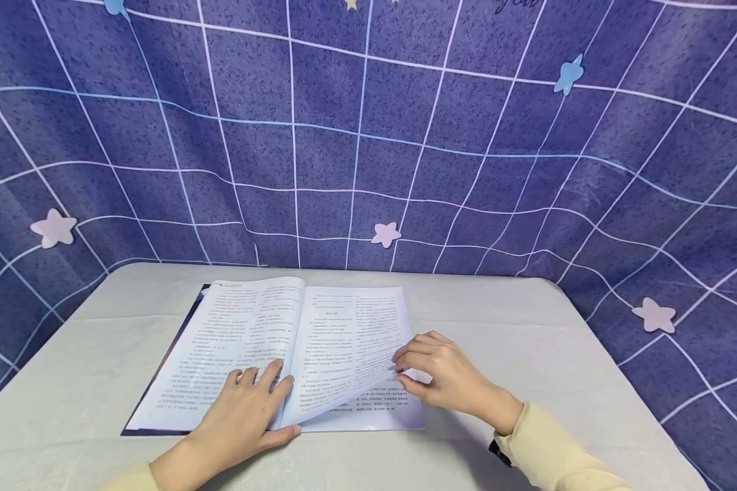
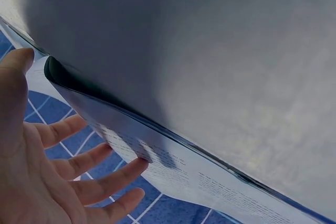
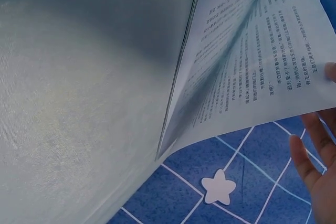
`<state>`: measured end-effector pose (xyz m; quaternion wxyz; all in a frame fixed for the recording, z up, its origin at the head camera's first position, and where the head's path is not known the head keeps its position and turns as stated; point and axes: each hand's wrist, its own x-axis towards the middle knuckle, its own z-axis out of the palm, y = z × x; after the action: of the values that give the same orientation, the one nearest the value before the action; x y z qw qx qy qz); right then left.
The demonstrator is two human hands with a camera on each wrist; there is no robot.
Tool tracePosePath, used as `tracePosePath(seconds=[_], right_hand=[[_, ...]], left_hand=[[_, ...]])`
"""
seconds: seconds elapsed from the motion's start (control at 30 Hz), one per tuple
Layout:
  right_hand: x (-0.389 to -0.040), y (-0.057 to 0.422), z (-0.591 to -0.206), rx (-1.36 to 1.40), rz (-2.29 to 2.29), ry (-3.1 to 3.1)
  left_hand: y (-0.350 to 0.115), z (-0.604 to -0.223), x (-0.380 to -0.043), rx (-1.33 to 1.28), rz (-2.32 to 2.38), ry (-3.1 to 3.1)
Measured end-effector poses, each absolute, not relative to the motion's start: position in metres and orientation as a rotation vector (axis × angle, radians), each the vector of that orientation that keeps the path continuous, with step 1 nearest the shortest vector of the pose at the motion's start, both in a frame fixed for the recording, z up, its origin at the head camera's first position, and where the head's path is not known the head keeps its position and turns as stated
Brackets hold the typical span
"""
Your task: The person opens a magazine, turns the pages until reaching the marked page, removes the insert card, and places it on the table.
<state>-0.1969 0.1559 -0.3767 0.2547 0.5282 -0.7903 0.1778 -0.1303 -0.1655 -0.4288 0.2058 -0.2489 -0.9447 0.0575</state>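
Right hand (image 1: 445, 372) is pinching a lifted page (image 1: 328, 348), hiding part of its edge. Left hand (image 1: 246, 409), fingers spread, is resting on the open book (image 1: 215, 348).

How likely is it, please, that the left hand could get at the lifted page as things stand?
Probably yes: the left hand rests on the open book, close to the lifted page, with nothing visible between them; the right hand holds the page's outer edge.
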Motion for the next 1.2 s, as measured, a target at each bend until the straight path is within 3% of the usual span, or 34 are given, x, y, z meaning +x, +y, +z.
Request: tracePosePath(seconds=[1.2], right_hand=[[-0.1985, 0.1656, -0.3718, 1.287, 0.513, -2.197]], left_hand=[[-0.1676, -0.4295, -0.1304, -0.656, 0.119, -2.667]])
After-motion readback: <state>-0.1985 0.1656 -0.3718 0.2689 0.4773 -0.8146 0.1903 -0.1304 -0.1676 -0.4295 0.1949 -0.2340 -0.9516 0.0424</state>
